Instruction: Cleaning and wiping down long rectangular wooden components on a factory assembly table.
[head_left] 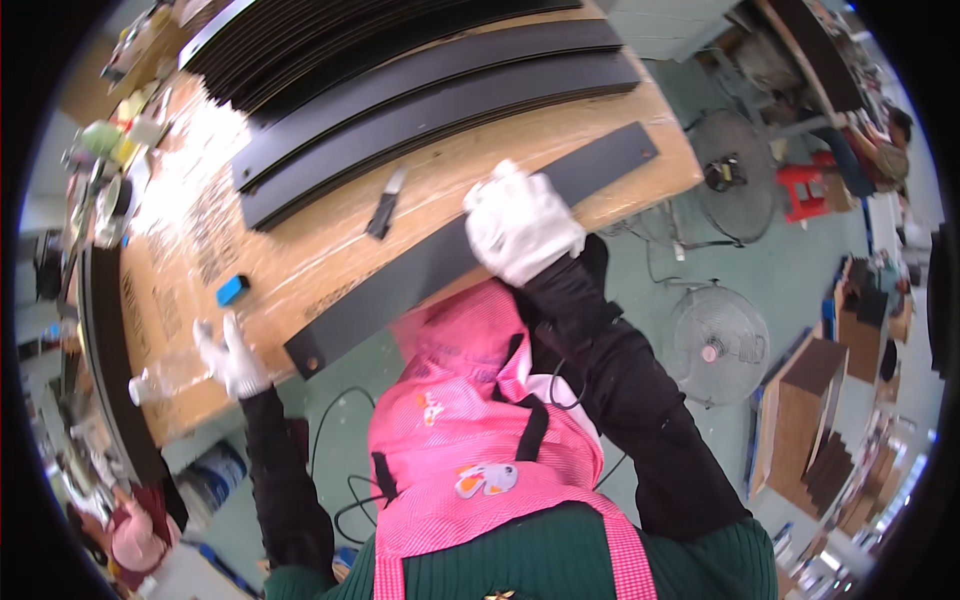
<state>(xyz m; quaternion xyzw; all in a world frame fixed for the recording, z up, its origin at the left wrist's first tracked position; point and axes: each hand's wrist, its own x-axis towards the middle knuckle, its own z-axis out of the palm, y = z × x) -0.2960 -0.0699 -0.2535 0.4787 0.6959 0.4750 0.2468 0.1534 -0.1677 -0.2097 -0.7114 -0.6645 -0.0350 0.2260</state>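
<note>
A long dark grey panel (pixel 400 285) with a hole near each end lies slantwise along the table's near edge. My right hand (pixel 525 222), in a white glove, rests on the panel right of its middle, fingers curled. What it holds, if anything, is hidden. Left of the panel's near end is my left hand (pixel 232 360), also white-gloved, its fingers spread. Beside it a clear plastic bottle (pixel 165 378) lies on its side; whether they touch I cannot tell. A small blue block (pixel 232 290) sits just beyond that hand. Farther off lies a black-handled knife (pixel 385 205).
Stacked dark panels (pixel 430 110) fill the far side of the cardboard-covered table (pixel 300 255). Clutter stands beyond its left edge. To the right are floor fans (pixel 710 345), a red stool (pixel 800 192) and a seated person (pixel 880 150). Cables run across the green floor.
</note>
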